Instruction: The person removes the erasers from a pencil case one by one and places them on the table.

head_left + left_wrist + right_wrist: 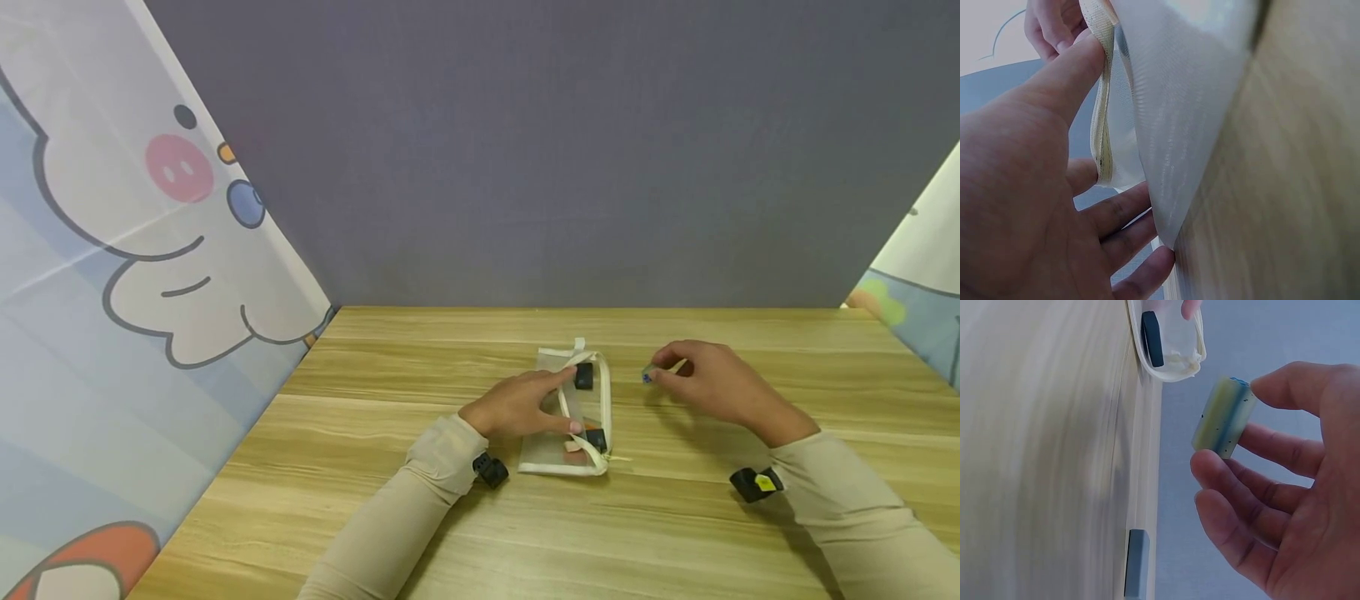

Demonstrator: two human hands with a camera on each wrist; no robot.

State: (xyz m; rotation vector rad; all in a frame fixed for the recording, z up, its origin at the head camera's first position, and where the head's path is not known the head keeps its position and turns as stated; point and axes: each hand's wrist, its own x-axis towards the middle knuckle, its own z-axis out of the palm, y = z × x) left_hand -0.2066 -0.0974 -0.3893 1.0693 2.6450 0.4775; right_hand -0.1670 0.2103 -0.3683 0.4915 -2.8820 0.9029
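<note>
My left hand [521,404] holds open the mouth of a translucent mesh zip pouch [543,458], thumb and index finger at its cream zip edge. In the left wrist view, the thumb lies against the zip [1102,144] and other fingertips touch the mesh [1172,125]. A black block [583,376] and another dark piece [596,440] show at the pouch's opening, with a pinkish piece [573,451] beside them. To the right, my right hand [708,379] pinches a small yellow-green and blue dotted cylinder [1225,417] between thumb and fingertips, raised above the table.
The wood-grain table [360,400] ends at a grey cloth wall [525,167]. A curtain with cartoon figures [150,250] hangs at the left. A grey block [1137,564] shows at the table surface in the right wrist view.
</note>
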